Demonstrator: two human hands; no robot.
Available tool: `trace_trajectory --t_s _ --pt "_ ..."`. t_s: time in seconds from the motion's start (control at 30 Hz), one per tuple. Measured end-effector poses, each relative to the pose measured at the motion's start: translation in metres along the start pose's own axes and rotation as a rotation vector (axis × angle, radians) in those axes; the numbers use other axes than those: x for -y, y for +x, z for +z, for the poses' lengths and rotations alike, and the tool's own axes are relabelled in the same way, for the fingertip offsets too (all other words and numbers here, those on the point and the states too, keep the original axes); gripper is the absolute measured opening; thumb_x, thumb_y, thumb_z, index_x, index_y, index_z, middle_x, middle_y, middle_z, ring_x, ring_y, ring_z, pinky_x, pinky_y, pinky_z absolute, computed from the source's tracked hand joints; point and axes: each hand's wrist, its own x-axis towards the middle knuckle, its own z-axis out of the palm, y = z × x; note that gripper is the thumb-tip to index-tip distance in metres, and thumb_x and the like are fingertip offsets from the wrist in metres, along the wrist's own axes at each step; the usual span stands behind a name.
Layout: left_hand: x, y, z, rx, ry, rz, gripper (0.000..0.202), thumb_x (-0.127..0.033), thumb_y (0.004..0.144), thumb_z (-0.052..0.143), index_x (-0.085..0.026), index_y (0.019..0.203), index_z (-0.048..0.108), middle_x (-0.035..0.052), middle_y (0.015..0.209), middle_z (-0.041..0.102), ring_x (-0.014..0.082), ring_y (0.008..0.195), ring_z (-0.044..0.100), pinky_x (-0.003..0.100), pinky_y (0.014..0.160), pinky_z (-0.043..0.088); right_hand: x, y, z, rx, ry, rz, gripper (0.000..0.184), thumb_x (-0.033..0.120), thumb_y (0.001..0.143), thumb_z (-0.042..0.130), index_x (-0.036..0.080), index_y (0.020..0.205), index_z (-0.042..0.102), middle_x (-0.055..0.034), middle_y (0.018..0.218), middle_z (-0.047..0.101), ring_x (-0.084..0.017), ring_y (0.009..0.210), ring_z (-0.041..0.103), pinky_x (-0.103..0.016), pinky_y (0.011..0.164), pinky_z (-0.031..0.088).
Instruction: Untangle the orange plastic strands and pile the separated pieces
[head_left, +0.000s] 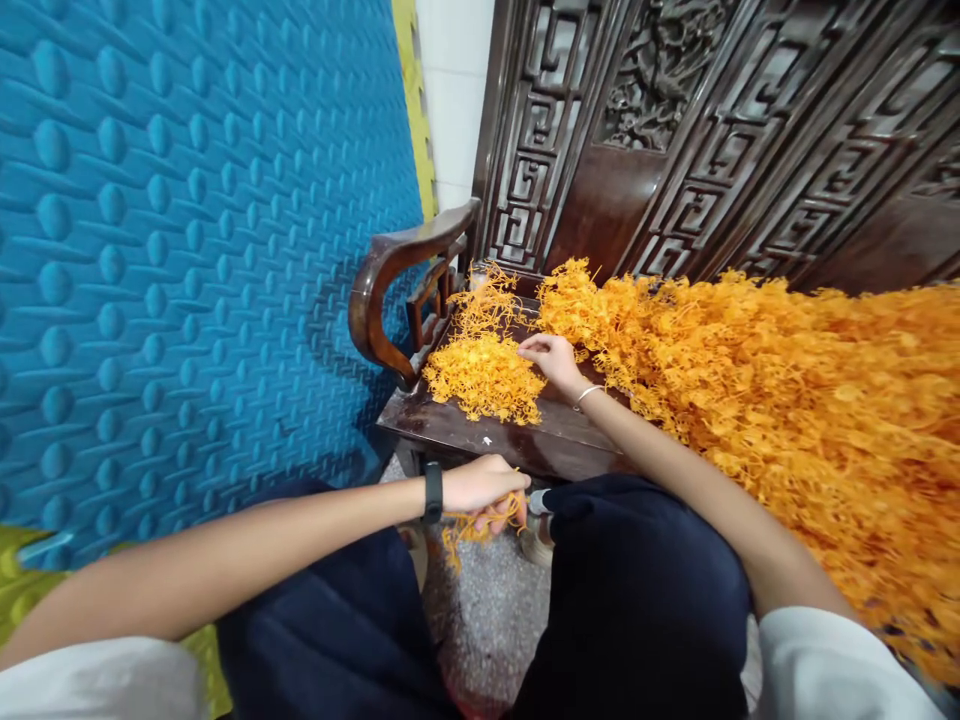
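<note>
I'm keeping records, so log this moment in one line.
left hand: holds orange strands | right hand: at small pile | large pile: farther right

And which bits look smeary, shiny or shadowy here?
In the head view, the big orange heap smears toward the right edge, while the small orange pile looks crisper; also in the head view, the curved wooden armrest gleams, and a soft shadow darkens the blue mat beside it.

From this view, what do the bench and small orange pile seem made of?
Bench: probably wood, dark and glossy, given its carved back and shiny highlights. Small orange pile: perhaps plastic, possibly fibre, fairly matte, judging by its stringy, evenly coloured look.
</note>
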Motion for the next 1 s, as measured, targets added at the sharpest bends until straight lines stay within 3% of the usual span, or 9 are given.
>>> trace_trajectory --t_s 0.13,0.2,0.33,0.43,0.53,0.67,0.8,0.93,1.0 --pt "-0.018 -0.013 -0.015 0.036 -0.010 0.089 0.045 -0.035 0.089 0.035 -0.010 0.063 0.062 0.0001 0.035 0.052 0.0066 0.023 0.038 0.017 0.029 0.026 0.008 -0.002 -0.003 -0.053 0.056 0.022 0.023 0.016 0.064 0.062 0.013 0.087 0.066 0.0020 0.060 0.058 -0.010 0.057 0.050 -0.026 0.062 0.043" --pt "-0.028 -0.022 -0.026 -0.018 -0.101 0.144 0.048 -0.040 0.088 0.036 -0.009 0.064 0.064 0.0013 0.036 0.053 0.0054 0.022 0.035 0.017 0.026 0.017 0.021 -0.007 -0.005 0.042 0.124 0.031 0.028 0.013 0.065 0.060 0.013 0.093 0.066 0.0004 0.066 0.063 -0.011 0.061 0.054 -0.026 0.066 0.045" --pt "-0.040 -0.037 -0.045 -0.139 -0.331 0.281 0.048 -0.045 0.087 0.037 -0.010 0.067 0.064 0.0016 0.038 0.054 0.0052 0.022 0.035 0.018 0.026 0.015 0.055 -0.032 -0.006 0.643 0.339 0.062 0.025 0.033 0.077 0.060 0.016 0.094 0.067 -0.0066 0.090 0.069 -0.015 0.081 0.062 -0.030 0.077 0.047" --pt "-0.044 -0.045 -0.050 -0.219 -0.374 0.383 0.048 -0.048 0.085 0.037 -0.012 0.068 0.063 0.0010 0.038 0.053 0.0062 0.025 0.038 0.018 0.029 0.021 0.072 -0.053 0.000 1.033 0.518 0.134 0.064 0.064 0.085 0.029 0.015 0.100 0.066 -0.0124 0.108 0.066 -0.019 0.103 0.058 -0.037 0.092 0.043" --pt "-0.047 -0.056 -0.049 -0.387 -0.364 0.474 0.044 -0.049 0.082 0.042 -0.013 0.068 0.062 -0.0002 0.038 0.051 0.0061 0.029 0.038 0.019 0.033 0.025 0.076 -0.064 0.008 1.233 0.522 0.136 0.087 0.075 0.079 0.008 0.013 0.104 0.063 -0.0152 0.114 0.064 -0.020 0.114 0.054 -0.040 0.100 0.038" --pt "-0.051 -0.070 -0.048 -0.595 -0.358 0.548 0.045 -0.051 0.081 0.040 -0.015 0.068 0.063 0.0005 0.045 0.052 0.0089 0.039 0.045 0.022 0.041 0.034 0.073 -0.063 0.008 1.392 0.432 -0.087 0.077 0.074 0.073 0.039 0.013 0.119 0.056 -0.0155 0.127 0.056 -0.020 0.122 0.049 -0.035 0.103 0.036" --pt "-0.049 -0.076 -0.049 -0.751 -0.388 0.656 0.045 -0.049 0.083 0.038 -0.015 0.075 0.065 0.0022 0.053 0.054 0.0109 0.048 0.049 0.023 0.045 0.036 0.077 -0.063 0.001 1.496 0.311 -0.123 0.080 0.044 0.064 0.074 0.019 0.134 0.043 -0.0139 0.134 0.050 -0.019 0.121 0.051 -0.029 0.094 0.044" --pt "-0.044 -0.072 -0.053 -0.770 -0.418 0.707 0.053 -0.055 0.084 0.033 -0.014 0.093 0.065 0.0058 0.069 0.061 0.0131 0.057 0.054 0.024 0.048 0.041 0.087 -0.065 -0.008 1.498 0.166 -0.078 0.068 0.028 0.076 0.067 0.017 0.137 0.039 -0.0092 0.104 0.068 -0.014 0.096 0.064 -0.025 0.081 0.050" --pt "-0.042 -0.069 -0.057 -0.864 -0.386 0.718 0.055 -0.058 0.083 0.036 -0.014 0.105 0.061 0.0069 0.082 0.064 0.0135 0.063 0.056 0.023 0.048 0.042 0.091 -0.062 -0.013 1.330 0.096 -0.154 0.049 0.026 0.083 0.058 0.015 0.129 0.049 -0.0076 0.095 0.070 -0.013 0.087 0.066 -0.026 0.080 0.051"
